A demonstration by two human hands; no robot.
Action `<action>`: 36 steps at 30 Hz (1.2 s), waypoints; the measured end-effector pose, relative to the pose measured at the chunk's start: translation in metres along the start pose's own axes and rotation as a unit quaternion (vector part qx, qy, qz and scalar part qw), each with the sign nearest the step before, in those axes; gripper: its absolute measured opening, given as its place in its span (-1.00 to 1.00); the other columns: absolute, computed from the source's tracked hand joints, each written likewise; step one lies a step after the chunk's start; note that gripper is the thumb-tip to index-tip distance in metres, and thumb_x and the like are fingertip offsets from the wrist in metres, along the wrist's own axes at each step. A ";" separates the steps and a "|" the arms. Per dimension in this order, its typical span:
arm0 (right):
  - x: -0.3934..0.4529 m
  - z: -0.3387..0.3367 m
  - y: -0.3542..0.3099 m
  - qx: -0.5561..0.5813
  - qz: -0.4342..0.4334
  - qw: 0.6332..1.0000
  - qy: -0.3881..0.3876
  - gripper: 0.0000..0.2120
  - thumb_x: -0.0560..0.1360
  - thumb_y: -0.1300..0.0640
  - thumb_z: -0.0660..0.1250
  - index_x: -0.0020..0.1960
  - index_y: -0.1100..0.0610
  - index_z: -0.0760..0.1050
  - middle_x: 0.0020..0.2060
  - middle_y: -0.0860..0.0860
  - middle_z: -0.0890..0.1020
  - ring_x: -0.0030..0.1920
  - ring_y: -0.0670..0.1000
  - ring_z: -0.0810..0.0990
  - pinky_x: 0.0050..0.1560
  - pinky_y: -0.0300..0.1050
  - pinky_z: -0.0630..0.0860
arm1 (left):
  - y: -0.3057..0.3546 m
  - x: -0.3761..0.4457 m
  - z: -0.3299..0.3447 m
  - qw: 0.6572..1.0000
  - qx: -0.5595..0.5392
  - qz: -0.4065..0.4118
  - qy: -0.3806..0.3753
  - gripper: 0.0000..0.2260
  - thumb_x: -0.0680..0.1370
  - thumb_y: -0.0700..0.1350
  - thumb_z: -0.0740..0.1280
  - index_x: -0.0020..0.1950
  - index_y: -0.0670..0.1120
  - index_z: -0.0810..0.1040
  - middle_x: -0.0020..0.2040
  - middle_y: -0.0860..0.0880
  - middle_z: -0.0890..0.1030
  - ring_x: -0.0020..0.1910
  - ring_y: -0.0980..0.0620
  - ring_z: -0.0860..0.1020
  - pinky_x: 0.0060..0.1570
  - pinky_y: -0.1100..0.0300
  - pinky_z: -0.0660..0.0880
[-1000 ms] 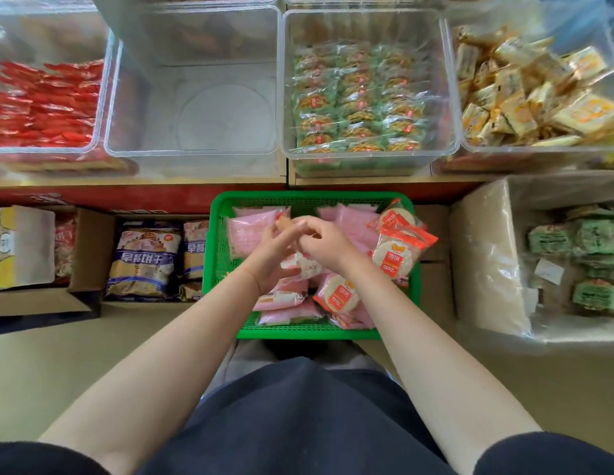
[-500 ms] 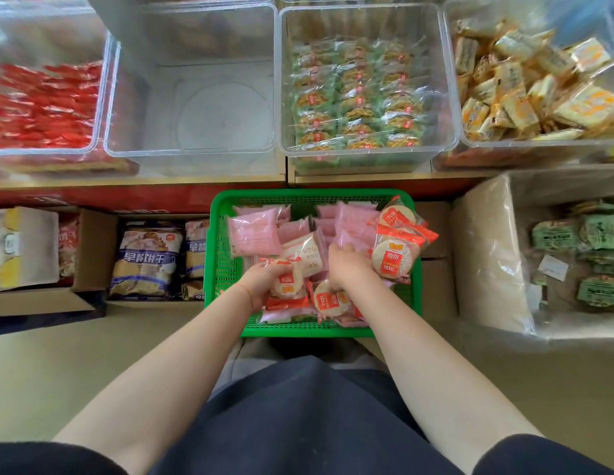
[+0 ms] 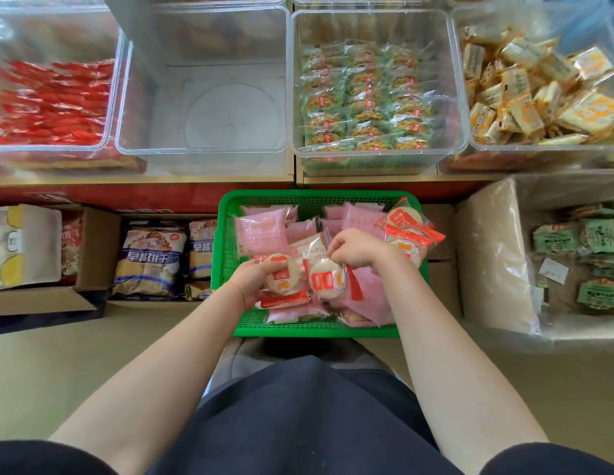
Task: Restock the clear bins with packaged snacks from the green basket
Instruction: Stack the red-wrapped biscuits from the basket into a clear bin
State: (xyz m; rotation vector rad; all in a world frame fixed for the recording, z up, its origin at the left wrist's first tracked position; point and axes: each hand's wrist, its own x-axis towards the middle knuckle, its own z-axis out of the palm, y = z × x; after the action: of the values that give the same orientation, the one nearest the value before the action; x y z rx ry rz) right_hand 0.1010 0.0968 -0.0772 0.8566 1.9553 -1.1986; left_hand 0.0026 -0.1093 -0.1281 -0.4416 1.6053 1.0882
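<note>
Illumination is bright, even and diffuse, with no single source visible. Shadows are soft: a dark patch lies on the floor [image 3: 291,347] under the near edge of the green basket [image 3: 226,241]. Pale glare streaks the walls of the clear bins [image 3: 202,32] and the plastic bag [image 3: 494,255] at right. Wide-angle distortion bows the shelf edge [image 3: 141,181] and stretches the corners. The red packets [image 3: 51,101] at left are smeared; the centre is sharper.
</note>
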 end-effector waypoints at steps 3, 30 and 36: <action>-0.011 -0.012 -0.016 0.114 -0.030 0.992 0.051 -0.81 0.53 0.27 0.26 0.05 0.17 0.63 -0.10 0.02 0.65 -0.22 -0.04 0.55 -0.27 -0.19 0.51 | 0.010 -0.005 -0.012 1.000 -0.010 0.025 0.002 -0.67 0.49 -0.20 0.43 0.23 -0.22 0.55 -0.03 -0.16 0.68 -0.14 -0.09 0.66 -0.06 0.00 0.61; 0.067 0.197 -0.390 0.659 -0.203 0.724 0.021 -0.71 0.48 0.29 0.31 0.18 0.33 0.56 0.06 0.22 0.66 0.03 0.16 0.68 0.01 0.04 0.64 | 0.185 -0.046 -0.399 0.932 -0.182 0.178 -0.256 -0.69 0.41 -0.40 0.23 0.12 -0.19 0.48 -0.15 -0.15 0.56 -0.26 -0.02 0.56 -0.21 0.15 0.61; 0.089 0.212 -0.464 0.557 -0.131 0.817 0.070 -0.61 0.58 0.12 0.36 0.37 0.17 0.40 0.21 0.19 0.63 0.14 0.18 0.66 -0.07 0.04 0.64 | 0.221 -0.036 -0.475 0.948 -0.033 0.192 -0.251 -0.74 0.41 -0.38 0.35 0.06 -0.15 0.56 -0.27 -0.13 0.59 -0.34 0.01 0.57 -0.30 0.19 0.57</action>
State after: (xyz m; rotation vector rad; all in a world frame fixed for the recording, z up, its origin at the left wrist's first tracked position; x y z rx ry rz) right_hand -0.2788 -0.2476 -0.0060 1.2464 1.3507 -2.5938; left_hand -0.4208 -0.3967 -0.0101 0.1176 1.2221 1.4161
